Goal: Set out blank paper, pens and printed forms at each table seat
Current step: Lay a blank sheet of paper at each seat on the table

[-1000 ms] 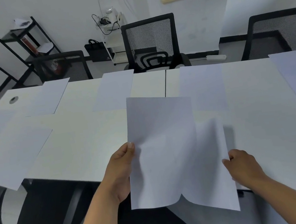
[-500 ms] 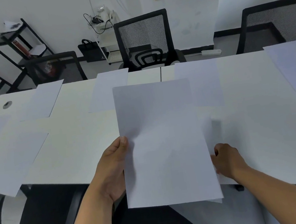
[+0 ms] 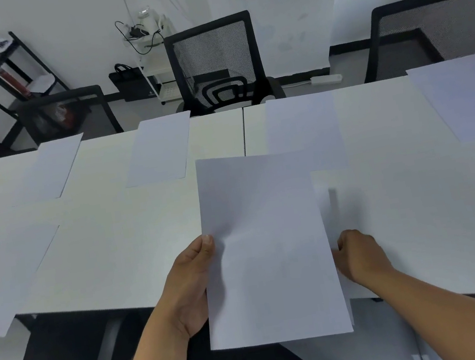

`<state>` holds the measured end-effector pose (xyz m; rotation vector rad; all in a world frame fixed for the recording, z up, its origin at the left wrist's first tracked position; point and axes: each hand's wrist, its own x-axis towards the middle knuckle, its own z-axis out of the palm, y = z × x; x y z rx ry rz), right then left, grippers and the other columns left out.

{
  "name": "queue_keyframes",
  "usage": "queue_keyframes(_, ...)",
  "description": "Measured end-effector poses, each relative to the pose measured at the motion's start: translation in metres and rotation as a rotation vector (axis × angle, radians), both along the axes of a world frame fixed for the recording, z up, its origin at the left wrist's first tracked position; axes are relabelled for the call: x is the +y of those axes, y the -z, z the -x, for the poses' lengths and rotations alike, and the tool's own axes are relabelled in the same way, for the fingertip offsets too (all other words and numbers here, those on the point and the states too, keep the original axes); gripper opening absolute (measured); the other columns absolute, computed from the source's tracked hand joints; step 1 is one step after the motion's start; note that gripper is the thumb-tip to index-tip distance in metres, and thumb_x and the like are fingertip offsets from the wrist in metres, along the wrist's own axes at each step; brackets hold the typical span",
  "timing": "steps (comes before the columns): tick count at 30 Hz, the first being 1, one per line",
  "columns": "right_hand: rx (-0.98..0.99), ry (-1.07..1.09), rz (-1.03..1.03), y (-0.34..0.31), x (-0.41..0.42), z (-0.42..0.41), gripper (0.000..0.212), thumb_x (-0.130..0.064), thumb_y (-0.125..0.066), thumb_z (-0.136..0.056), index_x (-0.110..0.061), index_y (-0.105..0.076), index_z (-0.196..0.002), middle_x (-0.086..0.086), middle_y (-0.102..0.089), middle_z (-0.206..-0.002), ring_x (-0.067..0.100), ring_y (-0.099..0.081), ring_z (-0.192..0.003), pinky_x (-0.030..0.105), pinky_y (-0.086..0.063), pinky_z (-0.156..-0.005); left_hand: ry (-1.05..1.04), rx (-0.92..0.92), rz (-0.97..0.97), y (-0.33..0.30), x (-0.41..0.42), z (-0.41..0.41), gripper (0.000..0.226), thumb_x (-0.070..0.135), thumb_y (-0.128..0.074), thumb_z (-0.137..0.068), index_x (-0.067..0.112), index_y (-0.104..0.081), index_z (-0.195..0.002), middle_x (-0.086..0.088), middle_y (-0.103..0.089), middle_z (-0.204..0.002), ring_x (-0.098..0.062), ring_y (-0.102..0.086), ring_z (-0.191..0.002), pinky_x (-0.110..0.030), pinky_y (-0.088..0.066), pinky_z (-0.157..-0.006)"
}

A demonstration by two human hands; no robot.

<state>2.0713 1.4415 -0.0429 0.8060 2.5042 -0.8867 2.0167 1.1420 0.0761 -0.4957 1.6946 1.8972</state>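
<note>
Holding a blank sheet (image 3: 268,246) at lower centre of the frame, your left hand (image 3: 189,287) grips its left edge, thumb on top and fingers hidden beneath. The sheet hangs above the table's (image 3: 116,245) near edge. Your right hand (image 3: 360,256), at the sheet's right edge, has its fingers curled; they seem to pinch a second sheet (image 3: 345,290) lying partly under the first, though the contact is hidden. Across the upper table lie three more sheets: one at upper left (image 3: 54,168), one left of centre (image 3: 159,148), one right of centre (image 3: 303,129). Another lies at far right (image 3: 468,96), and one overhangs the near edge at left (image 3: 2,273). Three black chairs (image 3: 214,62) stand behind the table.
</note>
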Motion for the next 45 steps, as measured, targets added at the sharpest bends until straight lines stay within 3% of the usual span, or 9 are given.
queue_keyframes(10, -0.04, 0.086, 0.053, -0.022, 0.01, -0.002, 0.04, -0.029, -0.066, -0.102, -0.01, -0.052, -0.07, 0.001, -0.059, -0.069, 0.015, -0.053, -0.061, 0.029, -0.042, -0.058, 0.016, -0.004, 0.009, 0.005, 0.02, 0.001, 0.038, 0.041, -0.056, -0.112, 0.018, -0.079, -0.132, -0.014, -0.077, -0.135, -0.038, -0.074, -0.126, -0.056, -0.051, -0.116)
queue_keyframes(15, 0.231, 0.503, 0.783, -0.057, 0.019, -0.008, 0.052, -0.054, -0.053, -0.108, -0.007, -0.065, -0.088, 0.012, -0.072, -0.08, 0.024, -0.065, -0.069, 0.04, -0.051, -0.072, 0.039, -0.012, -0.026, 0.003, 0.042, -0.001, 0.038, 0.038, -0.057, -0.112, 0.014, -0.078, -0.132, -0.017, -0.077, -0.133, -0.039, -0.076, -0.122, -0.051, -0.055, -0.106)
queue_keyframes(18, 0.283, 0.591, 0.997, -0.083, 0.038, -0.018, 0.073, -0.065, -0.041, -0.109, -0.001, -0.074, -0.103, 0.017, -0.077, -0.094, 0.03, -0.068, -0.079, 0.044, -0.053, -0.079, 0.079, -0.006, -0.042, -0.004, 0.062, -0.002, 0.038, 0.038, -0.056, -0.113, 0.014, -0.077, -0.132, -0.017, -0.077, -0.132, -0.039, -0.076, -0.121, -0.051, -0.056, -0.105)
queue_keyframes(20, 0.328, 0.532, 0.962, -0.097, 0.052, -0.026, 0.069, -0.061, -0.051, -0.106, 0.005, -0.069, -0.102, 0.019, -0.073, -0.09, 0.032, -0.064, -0.079, 0.044, -0.052, -0.079, 0.097, -0.01, -0.054, -0.009, 0.077, -0.004, 0.039, 0.039, -0.055, -0.113, 0.013, -0.077, -0.132, -0.018, -0.077, -0.133, -0.04, -0.075, -0.122, -0.054, -0.055, -0.108)
queue_keyframes(24, 0.421, 0.441, 0.645, -0.122, 0.079, -0.045, 0.042, -0.022, -0.074, -0.1, -0.004, -0.045, -0.075, 0.003, -0.034, -0.068, 0.02, -0.028, -0.063, 0.031, -0.028, -0.058, 0.167, 0.005, -0.048, -0.017, 0.111, -0.015, 0.039, 0.045, -0.057, -0.112, 0.018, -0.08, -0.129, -0.012, -0.078, -0.134, -0.035, -0.074, -0.125, -0.056, -0.053, -0.114)
queue_keyframes(35, 0.47, 0.453, 0.468, -0.134, 0.178, -0.111, 0.042, -0.02, -0.073, -0.1, -0.015, -0.043, -0.071, 0.001, -0.034, -0.063, 0.013, -0.028, -0.055, 0.025, -0.029, -0.05, 0.178, 0.079, 0.145, -0.016, 0.233, -0.071, 0.036, 0.039, -0.055, -0.115, 0.019, -0.085, -0.109, -0.006, -0.083, -0.118, -0.033, -0.075, -0.119, -0.055, -0.055, -0.114)
queue_keyframes(38, 0.463, 0.447, 0.471, -0.134, 0.211, -0.131, 0.043, -0.021, -0.072, -0.101, -0.015, -0.044, -0.07, -0.002, -0.036, -0.06, 0.013, -0.029, -0.053, 0.024, -0.029, -0.049, 0.176, 0.122, 0.18, -0.009, 0.266, -0.087, 0.038, 0.045, -0.061, -0.11, 0.014, -0.078, -0.097, -0.004, -0.077, -0.102, -0.028, -0.069, -0.099, -0.044, -0.056, -0.096)
queue_keyframes(41, 0.449, 0.447, 0.474, -0.132, 0.244, -0.149, 0.041, -0.023, -0.072, -0.101, -0.014, -0.046, -0.071, -0.002, -0.037, -0.06, 0.013, -0.03, -0.054, 0.025, -0.031, -0.051, 0.18, 0.146, 0.181, -0.003, 0.299, -0.102, 0.037, 0.057, -0.066, -0.098, 0.021, -0.063, -0.091, -0.003, -0.052, -0.09, -0.022, -0.047, -0.085, -0.041, -0.04, -0.081)
queue_keyframes(45, 0.431, 0.441, 0.463, -0.128, 0.283, -0.171, 0.043, -0.022, -0.072, -0.101, -0.015, -0.044, -0.069, -0.002, -0.036, -0.061, 0.014, -0.029, -0.055, 0.03, -0.03, -0.056, 0.178, 0.17, 0.221, 0.005, 0.337, -0.124, 0.041, 0.033, -0.063, -0.11, 0.008, -0.05, -0.08, -0.007, -0.03, -0.076, -0.019, -0.03, -0.069, -0.032, -0.028, -0.065)
